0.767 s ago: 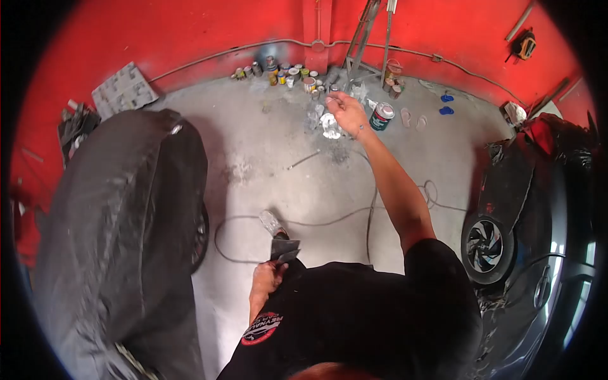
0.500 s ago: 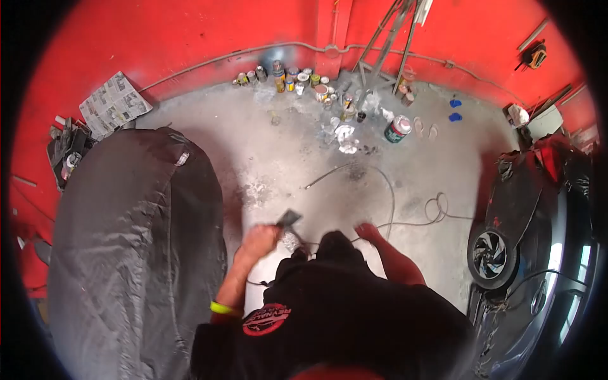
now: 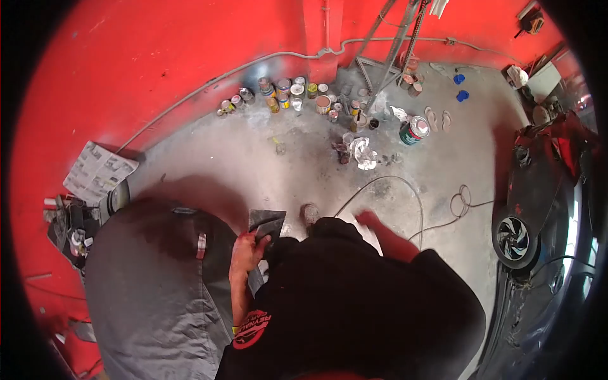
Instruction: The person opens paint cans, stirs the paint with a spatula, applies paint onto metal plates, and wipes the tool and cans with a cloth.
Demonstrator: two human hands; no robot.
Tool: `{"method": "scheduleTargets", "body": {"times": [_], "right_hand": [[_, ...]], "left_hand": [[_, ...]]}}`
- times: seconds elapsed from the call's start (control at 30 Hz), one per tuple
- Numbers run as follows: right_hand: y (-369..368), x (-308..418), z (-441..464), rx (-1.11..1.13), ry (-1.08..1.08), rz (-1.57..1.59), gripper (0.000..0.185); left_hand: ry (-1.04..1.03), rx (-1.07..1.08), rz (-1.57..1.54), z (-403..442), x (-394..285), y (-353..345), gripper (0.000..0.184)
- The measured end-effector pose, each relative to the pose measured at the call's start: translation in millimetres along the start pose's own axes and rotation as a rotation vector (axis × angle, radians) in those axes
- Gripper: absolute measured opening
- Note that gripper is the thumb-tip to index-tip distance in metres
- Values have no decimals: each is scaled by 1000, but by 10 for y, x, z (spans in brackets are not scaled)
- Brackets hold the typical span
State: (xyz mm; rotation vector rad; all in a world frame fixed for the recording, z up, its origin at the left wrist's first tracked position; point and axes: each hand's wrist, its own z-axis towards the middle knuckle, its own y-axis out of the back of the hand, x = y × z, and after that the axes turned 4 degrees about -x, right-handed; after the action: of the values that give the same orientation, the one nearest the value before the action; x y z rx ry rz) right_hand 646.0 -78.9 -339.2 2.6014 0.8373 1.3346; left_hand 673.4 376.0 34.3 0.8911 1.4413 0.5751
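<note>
My left hand [image 3: 246,251] grips a thin, dark, roughly rectangular sheet [image 3: 271,218] that looks like sandpaper, its edge pinched between thumb and fingers. This hand is beside the front of a car under a dark cover [image 3: 145,272], close to my left side. My right hand [image 3: 366,219] hangs over the concrete floor on the other side of my body. Motion blurs its fingers, and nothing can be made out in it. One shoe [image 3: 310,213] shows below me, between the two hands.
Several paint cans [image 3: 282,88] line the red wall. A larger can [image 3: 414,130], crumpled paper [image 3: 363,154] and sandals [image 3: 438,120] lie ahead. A hose [image 3: 411,180] curves across the floor on the right, near a dark car part with a wheel [image 3: 512,238]. Newspaper [image 3: 100,171] leans at left.
My body has turned and shifted toward the covered car. My left hand has come in closer to me, and the dark sheet in it now lies flatter to view. The right hand stays out.
</note>
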Motion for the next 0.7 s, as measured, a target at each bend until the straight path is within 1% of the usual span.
{"method": "scheduleTargets", "body": {"times": [0.03,0.07,0.1,0.13,0.17,0.2,0.23,0.27,0.3,0.33,0.37,0.4,0.43,0.47,0.5,0.53,0.57,0.6,0.67,0.7], "right_hand": [[288,1598,179,-369,167,-399,37],[633,2503,499,-377,369,-367,37],[958,3448,473,-432,407,-268,36],[1227,4123,449,-606,655,-185,31],[1454,4653,368,-571,607,-18,29],[1618,5035,327,-536,555,155,28],[1717,5233,309,-558,536,180,28],[1782,5343,269,-588,530,106,28],[1808,5370,298,-621,523,27,29],[1696,5185,455,-616,525,-62,29],[1524,4894,659,-604,523,-159,30],[1370,4605,865,-313,280,-310,35],[880,3963,1128,-354,294,-357,39],[534,3805,1162,-177,124,-349,43],[26,3386,1382,-9,137,-383,42],[-340,3200,1475,60,-10,-405,36],[-370,3473,1225,-20,19,-445,28],[-367,3723,1219,-147,-30,-475,23],[114,4461,1229,67,-190,-480,24],[-49,4298,1189,79,-205,-460,24]], "left_hand": [[104,77,-45,208,-110,184,38],[104,91,-51,416,-179,297,38],[135,108,-37,633,-221,405,39],[157,123,-16,868,-224,478,41],[112,109,-11,1117,-131,498,44],[95,133,13,1386,-23,527,44],[51,152,-65,1664,46,536,44],[9,173,-147,1932,129,525,43],[-34,218,-149,2224,252,502,42],[-54,250,-141,2530,364,508,42],[-94,353,-12,2853,453,501,42],[-139,451,118,3180,522,499,42],[-169,479,168,3471,504,560,42],[-179,510,164,3754,600,585,42],[-223,580,192,4040,717,580,42],[-270,636,222,4374,786,572,42],[-272,649,222,4674,799,594,42],[-298,713,246,4938,797,609,41],[-373,826,345,5442,858,531,39],[-366,838,334,5647,813,552,39]]}}
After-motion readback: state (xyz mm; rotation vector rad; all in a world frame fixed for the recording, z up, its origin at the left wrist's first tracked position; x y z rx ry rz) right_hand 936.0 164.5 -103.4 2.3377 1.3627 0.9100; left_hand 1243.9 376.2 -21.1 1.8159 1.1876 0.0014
